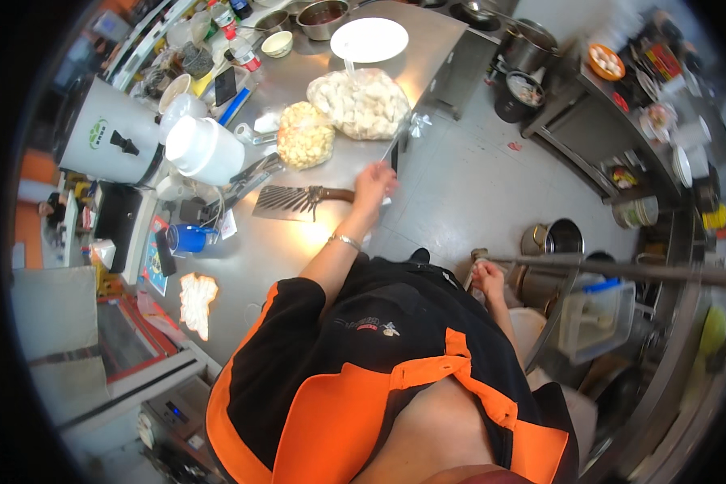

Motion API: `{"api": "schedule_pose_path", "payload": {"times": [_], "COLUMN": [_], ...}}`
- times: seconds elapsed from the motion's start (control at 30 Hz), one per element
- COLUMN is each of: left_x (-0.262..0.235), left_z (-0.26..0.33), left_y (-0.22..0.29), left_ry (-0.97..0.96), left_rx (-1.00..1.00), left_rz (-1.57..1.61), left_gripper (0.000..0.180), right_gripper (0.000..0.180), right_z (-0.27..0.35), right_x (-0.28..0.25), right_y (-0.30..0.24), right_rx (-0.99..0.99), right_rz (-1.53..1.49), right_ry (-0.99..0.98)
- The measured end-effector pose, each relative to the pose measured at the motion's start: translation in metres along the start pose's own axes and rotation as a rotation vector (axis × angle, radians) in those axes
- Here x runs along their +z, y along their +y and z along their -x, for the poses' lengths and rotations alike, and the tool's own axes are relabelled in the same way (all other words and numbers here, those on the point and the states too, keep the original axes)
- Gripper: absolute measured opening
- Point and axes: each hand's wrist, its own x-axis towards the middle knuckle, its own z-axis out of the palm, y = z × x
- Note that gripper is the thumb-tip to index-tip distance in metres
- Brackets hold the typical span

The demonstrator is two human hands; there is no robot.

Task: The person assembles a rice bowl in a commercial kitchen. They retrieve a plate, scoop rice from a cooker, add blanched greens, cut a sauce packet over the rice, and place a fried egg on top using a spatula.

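Over the counter's right edge, my left hand (373,187) has its fingers curled in; a small pale bit shows below it, but what it holds, if anything, is unclear. Right beside that wrist lies a cleaver (286,202) with a dark patterned blade and a brown handle. Beyond it sit a clear bag of small yellowish pieces (305,137) and a larger clear bag of whitish chunks (361,105). My right hand (487,278) hangs off the counter at my right side, fingers bent inward; their contents cannot be made out.
The steel counter (254,250) carries a white tub (204,149), a large white plate (369,40), a phone (226,85), a blue round device (189,238) and a crumpled cloth (198,305). Pots (552,238) and a clear plastic bin (595,320) stand to my right. A shelf unit (597,121) is farther off.
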Motion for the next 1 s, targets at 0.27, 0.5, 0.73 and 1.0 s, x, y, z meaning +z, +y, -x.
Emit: {"api": "schedule_pose_path", "payload": {"times": [0.27,0.5,0.73,1.0], "left_x": [0.008,0.009,0.021,0.062], "left_z": [-0.193,-0.22,-0.173,-0.036], "left_y": [0.138,0.119,0.135,0.178], "left_ry": [0.672,0.669,0.719,0.989], "left_rx": [0.06,0.046,0.121,0.445], "left_rz": [-1.026,-0.994,-0.262,0.342], "left_gripper": [0.075,0.027,0.022,0.024], "right_gripper": [0.023,0.021,0.019,0.018], "right_z": [-0.158,-0.234,-0.304,-0.365], "right_x": [0.019,-0.018,-0.046,0.006], "right_y": [-0.169,-0.205,-0.235,-0.35], "right_rx": [-0.214,0.038,-0.064,-0.149], "right_rz": [0.265,0.464,0.819,1.102], "right_ry": [-0.225,-0.225,-0.442,-0.897]}}
